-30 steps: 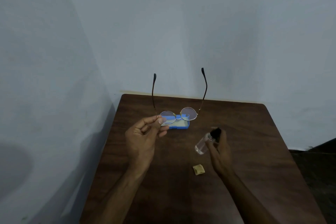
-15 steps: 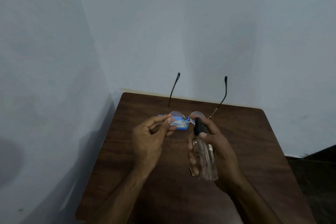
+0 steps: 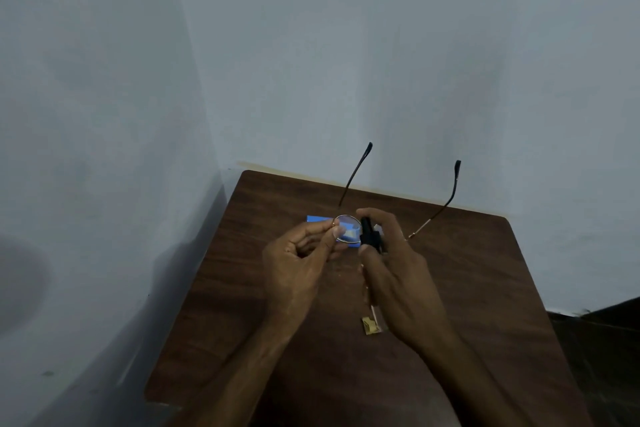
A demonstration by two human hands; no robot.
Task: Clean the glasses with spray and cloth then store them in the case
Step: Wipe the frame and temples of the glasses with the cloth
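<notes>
My left hand [image 3: 298, 263] pinches the rim of the glasses [image 3: 348, 230] at the left lens, holding them above the table with both temple arms pointing away toward the wall. My right hand [image 3: 398, 274] grips a clear spray bottle [image 3: 370, 239]; its black nozzle sits close to the lenses, and my index finger lies over the top of it. The right lens is hidden behind this hand. A blue case [image 3: 317, 219] lies on the table behind the glasses, partly covered. A small folded yellowish cloth [image 3: 370, 326] lies on the table below my right hand.
The dark wooden table [image 3: 249, 288] stands in a corner, with pale walls close on the left and behind. Its right edge drops to a dark floor [image 3: 606, 329].
My right hand lifted the spray bottle from low over the table up to the lenses and turned it nozzle-first toward them. The glasses tilted so the temple arms lean right.
</notes>
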